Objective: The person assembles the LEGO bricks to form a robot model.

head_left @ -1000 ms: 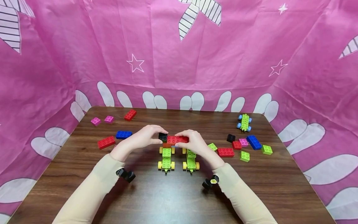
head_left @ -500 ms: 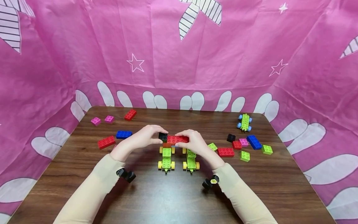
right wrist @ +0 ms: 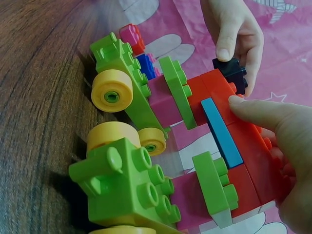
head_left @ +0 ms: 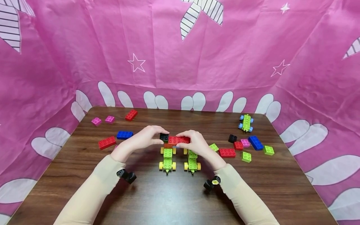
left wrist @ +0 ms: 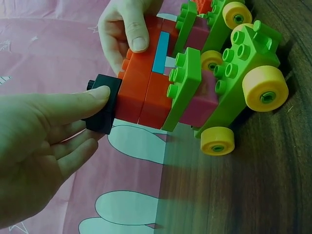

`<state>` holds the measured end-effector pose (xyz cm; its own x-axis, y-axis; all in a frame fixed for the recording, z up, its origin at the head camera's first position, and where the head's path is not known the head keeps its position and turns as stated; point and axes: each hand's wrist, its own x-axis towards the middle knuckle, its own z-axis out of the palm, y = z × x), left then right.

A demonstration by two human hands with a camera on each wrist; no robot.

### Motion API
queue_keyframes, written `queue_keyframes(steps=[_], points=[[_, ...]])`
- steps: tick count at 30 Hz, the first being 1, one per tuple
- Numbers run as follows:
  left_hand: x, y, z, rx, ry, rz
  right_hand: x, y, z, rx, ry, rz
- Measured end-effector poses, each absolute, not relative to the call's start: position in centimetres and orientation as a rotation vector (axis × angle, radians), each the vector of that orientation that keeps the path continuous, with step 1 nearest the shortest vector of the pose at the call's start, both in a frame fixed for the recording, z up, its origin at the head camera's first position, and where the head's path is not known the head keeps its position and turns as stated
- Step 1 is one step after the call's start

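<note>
Two green wheeled bases with yellow wheels, the left one (head_left: 167, 163) and the right one (head_left: 192, 163), stand side by side, bridged by a stacked build. In the left wrist view a pink brick (left wrist: 202, 100) and a green plate (left wrist: 185, 87) rise from one base, below red bricks (left wrist: 134, 90) and a thin blue piece (left wrist: 161, 53). My left hand (head_left: 146, 136) pinches a black brick (left wrist: 104, 109) at the left end of the top red row. My right hand (head_left: 196, 142) grips that row's right part, thumb in front, its other fingers partly hidden behind.
Loose red, blue and pink bricks lie left, among them a blue brick (head_left: 125, 135) and a red brick (head_left: 107, 142). On the right are several more, including a red brick (head_left: 227, 152) and a black brick (head_left: 232, 138). A green base with blue wheels (head_left: 246, 122) stands at the back right.
</note>
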<state>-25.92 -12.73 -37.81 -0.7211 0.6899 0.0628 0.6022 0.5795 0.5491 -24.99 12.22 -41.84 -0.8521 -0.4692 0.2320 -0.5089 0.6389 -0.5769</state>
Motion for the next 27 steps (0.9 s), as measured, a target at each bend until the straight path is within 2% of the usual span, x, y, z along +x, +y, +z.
queue_keyframes(steps=[19, 27], points=[[-25.7, -12.8, -37.6, 1.139, 2.633, 0.843, -24.9, 13.0, -41.3, 0.829, -2.671, 1.294], [-25.9, -11.1, -37.5, 1.222, 2.647, 0.909, -24.7, 14.7, -40.8, 0.760, -2.531, 1.333]])
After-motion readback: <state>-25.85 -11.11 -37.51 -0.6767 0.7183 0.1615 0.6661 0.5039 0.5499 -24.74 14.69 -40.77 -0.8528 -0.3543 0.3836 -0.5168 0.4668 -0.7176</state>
